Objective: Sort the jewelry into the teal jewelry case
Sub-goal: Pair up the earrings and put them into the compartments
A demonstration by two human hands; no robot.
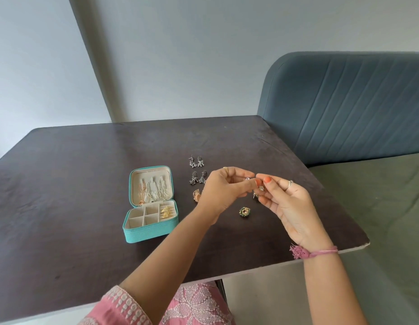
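The teal jewelry case (133, 233) lies open on the dark table; chains hang in its lid and gold rings (166, 212) sit in its right slot. My left hand (223, 191) and my right hand (285, 200) meet above the table to the right of the case. Between their fingertips they pinch a small stud earring (247, 178). Another small piece (261, 188) hangs below my right thumb. Two silver jhumka pairs (196, 161) (198, 178), a gold earring (196, 195) and a green round stud (244, 211) lie loose on the table.
The dark table (86, 174) ends at a front edge near my body and a right edge by a blue upholstered bench (356, 102) with a green seat. A grey wall stands behind. Bare tabletop lies left of the case.
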